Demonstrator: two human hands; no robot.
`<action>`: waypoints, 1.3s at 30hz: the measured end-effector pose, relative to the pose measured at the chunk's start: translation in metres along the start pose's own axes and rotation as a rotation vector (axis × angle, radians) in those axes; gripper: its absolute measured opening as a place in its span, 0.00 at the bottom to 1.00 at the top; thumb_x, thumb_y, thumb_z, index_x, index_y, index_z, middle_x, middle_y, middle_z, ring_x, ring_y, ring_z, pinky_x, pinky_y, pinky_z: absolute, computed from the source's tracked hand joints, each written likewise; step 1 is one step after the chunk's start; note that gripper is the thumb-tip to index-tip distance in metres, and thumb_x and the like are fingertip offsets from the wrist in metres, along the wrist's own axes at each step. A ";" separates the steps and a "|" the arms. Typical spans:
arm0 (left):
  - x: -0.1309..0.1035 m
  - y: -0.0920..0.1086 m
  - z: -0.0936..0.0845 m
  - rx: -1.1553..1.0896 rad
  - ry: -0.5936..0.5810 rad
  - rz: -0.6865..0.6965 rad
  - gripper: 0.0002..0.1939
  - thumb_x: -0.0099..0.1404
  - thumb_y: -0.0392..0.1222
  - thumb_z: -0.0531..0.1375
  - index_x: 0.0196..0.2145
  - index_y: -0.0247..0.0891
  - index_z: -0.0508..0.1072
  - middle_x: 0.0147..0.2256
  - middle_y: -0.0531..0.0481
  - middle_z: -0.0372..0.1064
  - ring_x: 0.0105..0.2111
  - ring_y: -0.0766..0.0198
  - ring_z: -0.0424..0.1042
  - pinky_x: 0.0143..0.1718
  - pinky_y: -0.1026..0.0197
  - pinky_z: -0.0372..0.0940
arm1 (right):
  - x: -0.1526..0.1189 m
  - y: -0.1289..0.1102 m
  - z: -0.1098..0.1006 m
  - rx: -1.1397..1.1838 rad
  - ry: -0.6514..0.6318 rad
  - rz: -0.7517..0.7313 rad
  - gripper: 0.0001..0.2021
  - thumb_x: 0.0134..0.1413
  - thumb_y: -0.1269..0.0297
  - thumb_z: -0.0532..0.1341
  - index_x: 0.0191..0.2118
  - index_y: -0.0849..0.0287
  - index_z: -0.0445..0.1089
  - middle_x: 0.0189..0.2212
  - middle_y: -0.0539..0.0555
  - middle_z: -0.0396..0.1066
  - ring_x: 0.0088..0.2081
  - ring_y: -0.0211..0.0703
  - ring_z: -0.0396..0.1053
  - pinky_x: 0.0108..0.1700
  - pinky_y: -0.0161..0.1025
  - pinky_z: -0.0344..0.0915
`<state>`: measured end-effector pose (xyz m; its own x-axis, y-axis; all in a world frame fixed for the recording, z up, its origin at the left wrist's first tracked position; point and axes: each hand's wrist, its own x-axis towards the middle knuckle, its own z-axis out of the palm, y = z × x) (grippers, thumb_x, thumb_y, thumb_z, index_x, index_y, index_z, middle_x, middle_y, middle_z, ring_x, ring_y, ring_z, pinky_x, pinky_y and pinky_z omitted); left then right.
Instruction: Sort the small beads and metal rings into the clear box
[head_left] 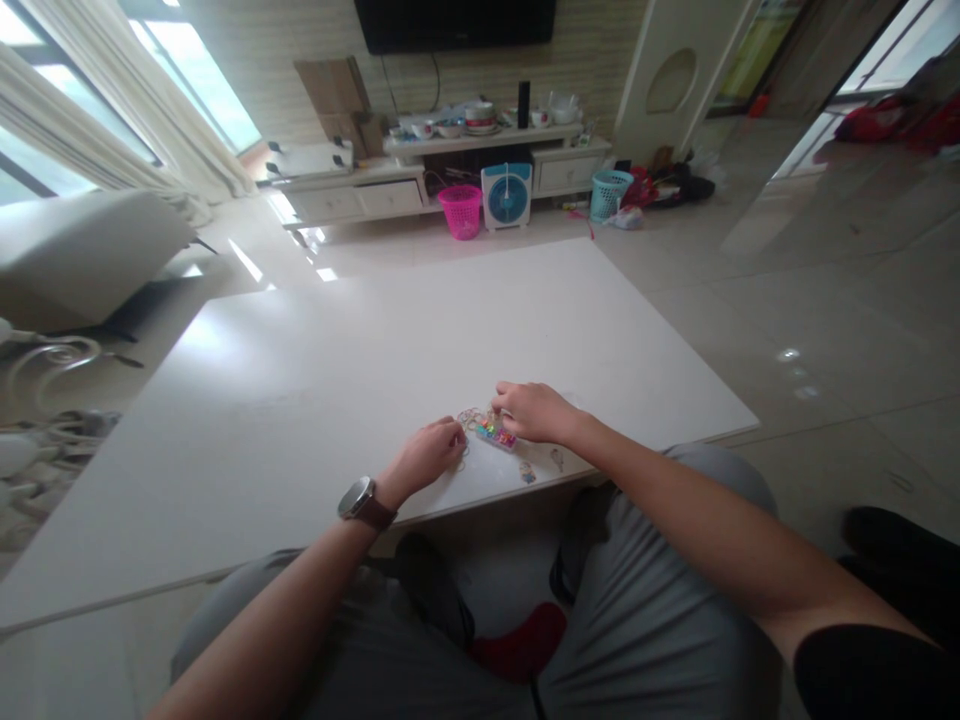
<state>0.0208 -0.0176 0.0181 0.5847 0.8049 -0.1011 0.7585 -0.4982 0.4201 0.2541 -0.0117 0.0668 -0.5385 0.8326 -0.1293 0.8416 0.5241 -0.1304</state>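
Two hands at the near edge of a white table [337, 390], seen from the head camera. The box [497, 434], clear and filled with small pieces of many colours, lies on the table between the hands, close to the edge. Thin loops [470, 415] lie just beyond its left end. The right hand [531, 410] is over the far side of the box, fingers bent downward and drawn close together; whether they pinch anything cannot be told. The left hand [435, 448], with a watch [357, 497] at its wrist, rests left of the box, its fingers curled in; a thin strand [466, 453] shows beside the fingertips, and whether it is gripped cannot be told. Nearer the edge, right of the box, lie a yellowish trinket [527, 472] and a greyish trinket [556, 459], the two apart. Beyond the table, a blue-and-white fan [507, 197] stands on the floor beside a pink basket [460, 212]; a pale blue basket [609, 196] stands farther right. Above hangs a TV [454, 25].
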 end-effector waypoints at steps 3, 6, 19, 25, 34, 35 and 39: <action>-0.002 -0.001 0.005 0.105 -0.015 0.013 0.10 0.70 0.40 0.50 0.34 0.39 0.69 0.35 0.46 0.68 0.29 0.61 0.69 0.32 0.59 0.60 | 0.001 0.000 0.001 0.008 -0.009 -0.003 0.11 0.61 0.64 0.55 0.42 0.55 0.75 0.43 0.56 0.70 0.38 0.43 0.71 0.35 0.37 0.59; -0.003 -0.001 0.007 0.166 -0.034 0.035 0.10 0.70 0.41 0.50 0.35 0.38 0.68 0.35 0.45 0.67 0.29 0.61 0.69 0.31 0.59 0.59 | 0.001 0.000 0.001 0.002 0.002 -0.011 0.11 0.61 0.64 0.55 0.40 0.56 0.75 0.42 0.55 0.71 0.36 0.42 0.71 0.33 0.37 0.57; -0.001 0.004 -0.013 -0.310 0.053 0.036 0.09 0.69 0.43 0.51 0.32 0.38 0.65 0.30 0.50 0.65 0.29 0.63 0.64 0.32 0.60 0.61 | -0.001 -0.005 0.004 0.079 0.031 -0.066 0.13 0.65 0.60 0.54 0.40 0.57 0.75 0.41 0.55 0.70 0.35 0.40 0.69 0.33 0.36 0.54; 0.000 0.008 -0.012 -0.693 -0.004 -0.006 0.11 0.69 0.47 0.52 0.33 0.38 0.65 0.23 0.55 0.62 0.23 0.68 0.62 0.26 0.64 0.59 | 0.003 -0.016 0.011 0.337 0.102 -0.122 0.14 0.67 0.63 0.52 0.40 0.60 0.75 0.39 0.55 0.71 0.37 0.39 0.67 0.39 0.34 0.56; 0.004 0.008 -0.011 -0.831 0.099 -0.001 0.11 0.66 0.48 0.60 0.37 0.36 0.69 0.27 0.53 0.66 0.25 0.69 0.65 0.27 0.65 0.61 | 0.009 -0.024 0.022 0.635 0.142 -0.120 0.12 0.63 0.65 0.57 0.31 0.63 0.73 0.28 0.50 0.70 0.31 0.35 0.62 0.34 0.32 0.53; 0.004 0.007 -0.010 -0.835 0.110 0.002 0.11 0.65 0.47 0.61 0.37 0.36 0.70 0.28 0.52 0.68 0.26 0.69 0.65 0.27 0.65 0.62 | 0.009 -0.024 0.022 0.642 0.159 -0.099 0.10 0.61 0.66 0.58 0.30 0.63 0.73 0.27 0.49 0.70 0.30 0.34 0.62 0.34 0.32 0.53; 0.003 0.007 -0.010 -0.831 0.145 0.022 0.11 0.65 0.47 0.61 0.40 0.36 0.70 0.31 0.51 0.70 0.26 0.69 0.67 0.28 0.64 0.63 | 0.010 -0.025 0.023 0.690 0.200 -0.060 0.06 0.56 0.70 0.60 0.31 0.63 0.73 0.27 0.49 0.70 0.29 0.34 0.63 0.34 0.31 0.55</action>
<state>0.0251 -0.0153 0.0293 0.5108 0.8597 0.0078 0.2555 -0.1604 0.9534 0.2270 -0.0203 0.0460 -0.5095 0.8575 0.0719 0.5575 0.3926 -0.7315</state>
